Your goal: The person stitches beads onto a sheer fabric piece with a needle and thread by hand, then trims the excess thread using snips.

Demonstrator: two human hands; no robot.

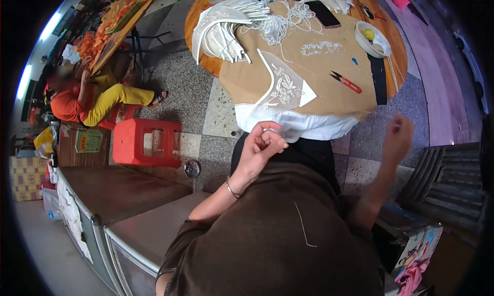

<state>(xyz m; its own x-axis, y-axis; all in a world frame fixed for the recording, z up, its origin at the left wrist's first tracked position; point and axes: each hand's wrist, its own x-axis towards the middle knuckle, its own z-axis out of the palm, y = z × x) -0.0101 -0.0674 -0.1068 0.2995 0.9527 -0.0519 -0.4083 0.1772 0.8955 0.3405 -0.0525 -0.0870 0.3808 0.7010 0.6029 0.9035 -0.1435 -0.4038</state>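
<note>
My left hand point(265, 146) is curled in front of my body, thumb and fingers pinched together; what they hold, if anything, is too small to name. Raised out to the right, my right hand point(398, 134) is slightly blurred, its fingertips closed together, and any thing in them does not show. Just beyond the left hand lies a sheer collar-shaped piece with white embroidery point(284, 85) on the tan cloth point(329, 95). White fabric point(309, 123) hangs over the near edge. Red-handled thread snips point(347, 83) and scattered white beads point(320, 48) lie farther back.
The round wooden table point(399, 49) bears a stack of white pieces point(218, 36), bundled white cord point(275, 28), a phone point(323, 14) and a bowl point(368, 48). At left are a red stool point(139, 141) and a seated person point(98, 100). A loose thread point(303, 225) lies on my shirt.
</note>
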